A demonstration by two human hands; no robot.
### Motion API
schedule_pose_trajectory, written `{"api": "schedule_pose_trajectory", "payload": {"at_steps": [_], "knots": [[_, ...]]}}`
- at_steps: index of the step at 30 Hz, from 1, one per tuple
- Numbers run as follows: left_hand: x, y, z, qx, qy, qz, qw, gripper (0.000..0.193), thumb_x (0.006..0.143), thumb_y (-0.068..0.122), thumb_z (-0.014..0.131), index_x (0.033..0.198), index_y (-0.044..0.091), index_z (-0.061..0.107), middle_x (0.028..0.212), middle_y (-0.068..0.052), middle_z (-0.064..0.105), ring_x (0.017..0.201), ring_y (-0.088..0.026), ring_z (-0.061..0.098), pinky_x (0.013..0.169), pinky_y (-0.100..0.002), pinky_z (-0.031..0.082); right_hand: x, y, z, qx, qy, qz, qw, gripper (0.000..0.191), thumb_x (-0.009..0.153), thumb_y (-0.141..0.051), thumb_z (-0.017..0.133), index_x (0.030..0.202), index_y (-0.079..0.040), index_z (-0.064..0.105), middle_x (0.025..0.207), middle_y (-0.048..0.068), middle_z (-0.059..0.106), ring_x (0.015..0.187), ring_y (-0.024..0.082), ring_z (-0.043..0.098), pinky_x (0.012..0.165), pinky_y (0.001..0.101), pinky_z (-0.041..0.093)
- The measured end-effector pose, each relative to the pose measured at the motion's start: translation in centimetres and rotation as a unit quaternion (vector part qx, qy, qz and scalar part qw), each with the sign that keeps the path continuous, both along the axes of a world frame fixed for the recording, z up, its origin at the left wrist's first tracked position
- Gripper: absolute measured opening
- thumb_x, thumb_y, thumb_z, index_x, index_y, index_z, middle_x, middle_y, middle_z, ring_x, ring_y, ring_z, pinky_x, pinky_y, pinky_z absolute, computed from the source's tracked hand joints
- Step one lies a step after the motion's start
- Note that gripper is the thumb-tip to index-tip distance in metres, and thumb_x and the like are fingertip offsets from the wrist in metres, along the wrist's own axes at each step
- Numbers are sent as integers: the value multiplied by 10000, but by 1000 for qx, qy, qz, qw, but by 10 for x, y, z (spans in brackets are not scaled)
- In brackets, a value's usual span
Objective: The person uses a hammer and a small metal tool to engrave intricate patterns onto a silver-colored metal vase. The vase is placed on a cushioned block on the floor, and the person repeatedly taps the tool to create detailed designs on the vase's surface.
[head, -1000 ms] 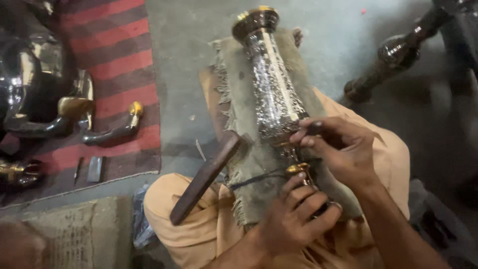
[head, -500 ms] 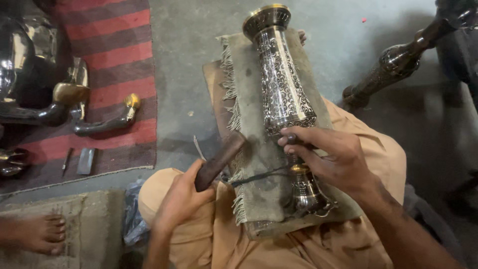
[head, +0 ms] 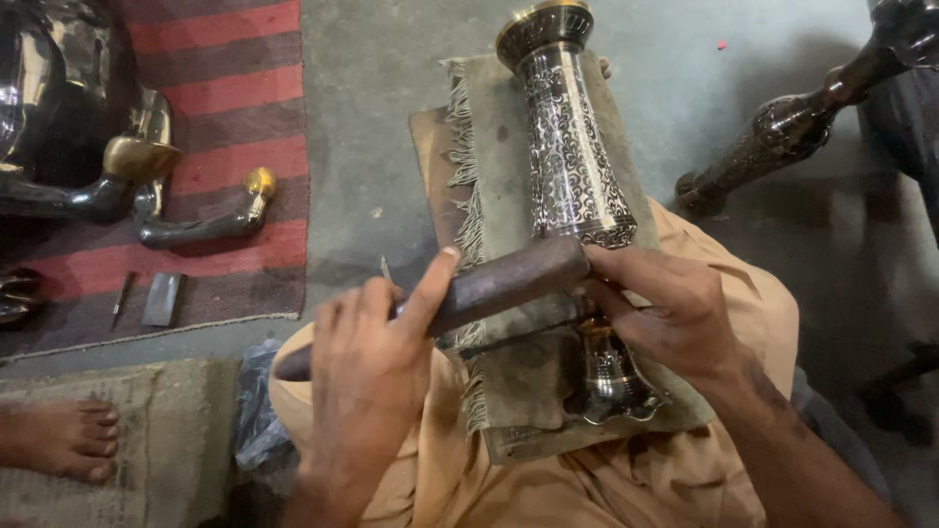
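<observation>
A tall engraved metal vase (head: 570, 166) with a brass rim lies lengthwise on a frayed grey-green cloth (head: 487, 166) over my lap. My left hand (head: 367, 376) grips a dark wooden stick (head: 509, 284), held across the vase's narrow waist, thumb stretched along it. My right hand (head: 665, 308) is closed around a thin dark tool at the vase's waist, right under the stick's end. The vase's flared foot (head: 611, 386) shows below my right hand.
A red and brown striped rug (head: 210, 156) at left carries dark curved metal pieces with brass ends (head: 201, 220) and small tools (head: 161, 298). Another engraved dark vase (head: 782, 137) lies at upper right. A person's bare foot (head: 59, 440) rests at lower left.
My left hand left the vase's foot, took hold of the wooden stick and brought it across onto the tool at the vase's waist. My right hand stayed at the waist.
</observation>
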State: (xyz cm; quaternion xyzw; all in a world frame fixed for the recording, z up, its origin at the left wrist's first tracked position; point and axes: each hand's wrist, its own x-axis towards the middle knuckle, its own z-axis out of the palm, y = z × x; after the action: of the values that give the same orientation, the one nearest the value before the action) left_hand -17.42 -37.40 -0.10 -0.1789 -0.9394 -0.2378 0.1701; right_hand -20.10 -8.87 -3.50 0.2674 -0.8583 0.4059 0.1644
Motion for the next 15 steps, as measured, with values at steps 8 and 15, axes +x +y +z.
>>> {"api": "schedule_pose_trajectory", "payload": {"at_steps": [8, 15], "knots": [[3, 0, 6, -81, 3, 41, 996, 816, 724, 60, 760, 1475, 255, 509, 902, -109, 534, 834, -343, 584, 731, -505, 464, 1, -1, -5, -30, -6, -25, 999, 304, 889, -8, 758, 1189, -42, 728, 1019, 83, 789, 838, 134, 776, 721, 265, 652], [4, 1, 5, 124, -52, -28, 991, 835, 727, 34, 730, 1499, 215, 468, 951, -123, 539, 890, -360, 609, 780, -479, 496, -1, -6, -4, -2, 5, -26, 1000, 262, 889, -35, 779, 1148, -46, 737, 1001, 84, 789, 820, 125, 778, 697, 246, 660]]}}
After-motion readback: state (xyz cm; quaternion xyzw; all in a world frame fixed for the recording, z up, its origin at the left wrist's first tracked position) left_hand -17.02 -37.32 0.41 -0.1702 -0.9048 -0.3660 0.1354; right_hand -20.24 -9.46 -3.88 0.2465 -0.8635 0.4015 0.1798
